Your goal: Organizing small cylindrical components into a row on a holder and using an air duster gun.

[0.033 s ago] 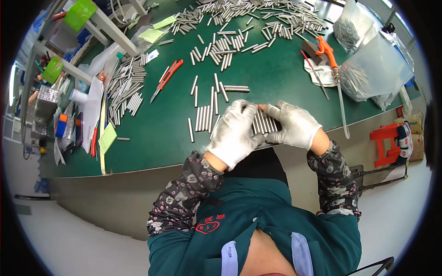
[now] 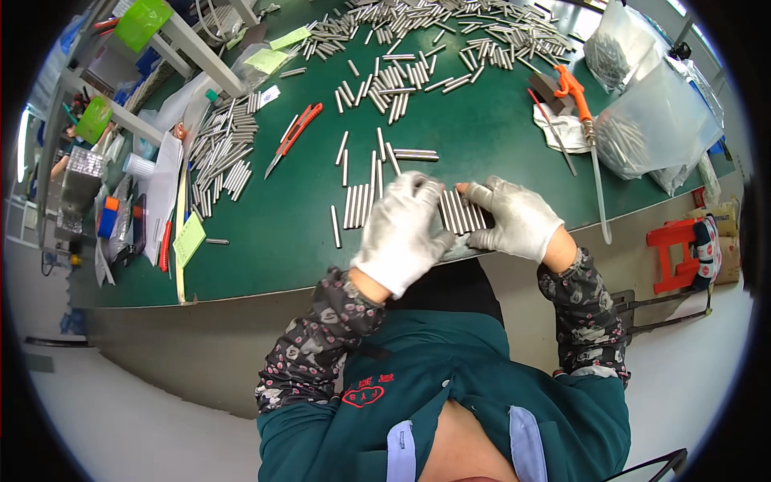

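I see both gloved hands, left hand (image 2: 399, 233) and right hand (image 2: 514, 218), closed around a row of metal pins (image 2: 459, 214) at the counter (image 2: 273, 241) near edge, six o'clock. I judge even fingertip pressure keeps pins parallel.

Green-topped workbench (image 2: 265, 241) w/ grey front edge. Pale smooth floor (image 2: 120, 418) below. Red plastic stool (image 2: 671, 249) at right; metal shelf frame (image 2: 201, 56) upper left.
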`<state>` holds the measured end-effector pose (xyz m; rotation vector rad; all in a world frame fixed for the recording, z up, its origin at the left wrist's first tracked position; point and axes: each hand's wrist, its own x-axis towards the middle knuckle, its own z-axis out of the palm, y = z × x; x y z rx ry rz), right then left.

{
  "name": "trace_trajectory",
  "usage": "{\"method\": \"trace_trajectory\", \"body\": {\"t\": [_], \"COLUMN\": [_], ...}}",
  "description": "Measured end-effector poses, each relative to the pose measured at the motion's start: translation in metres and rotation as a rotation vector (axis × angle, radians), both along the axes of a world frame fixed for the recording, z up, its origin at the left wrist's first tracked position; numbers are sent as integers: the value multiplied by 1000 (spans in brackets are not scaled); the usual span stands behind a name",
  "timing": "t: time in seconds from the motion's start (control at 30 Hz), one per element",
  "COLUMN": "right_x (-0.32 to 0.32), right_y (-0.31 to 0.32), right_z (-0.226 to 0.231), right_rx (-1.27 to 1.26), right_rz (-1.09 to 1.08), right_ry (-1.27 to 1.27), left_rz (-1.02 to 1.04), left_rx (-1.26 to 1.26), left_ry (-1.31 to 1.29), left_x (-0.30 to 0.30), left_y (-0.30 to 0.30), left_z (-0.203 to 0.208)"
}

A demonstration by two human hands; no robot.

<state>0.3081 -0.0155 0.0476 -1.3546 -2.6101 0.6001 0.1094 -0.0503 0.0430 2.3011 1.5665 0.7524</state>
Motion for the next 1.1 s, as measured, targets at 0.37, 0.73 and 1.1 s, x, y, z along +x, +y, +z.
{"method": "trace_trajectory", "body": {"t": [0.37, 0.73, 1.1], "right_x": [0, 5, 2], "right_y": [0, 1, 15], "right_z": [1, -6, -3], "right_rx": [-7, -22, -56], "right_rz": [-31, 18, 61], "right_ry": [50, 136, 20], "left_rz": [227, -99, -155], "left_rx": [91, 230, -137], "left_ry": [221, 334, 28], "left_x": [-44, -4, 0], "left_y": [-16, 6, 18], "left_z": [-4, -18, -8]}}
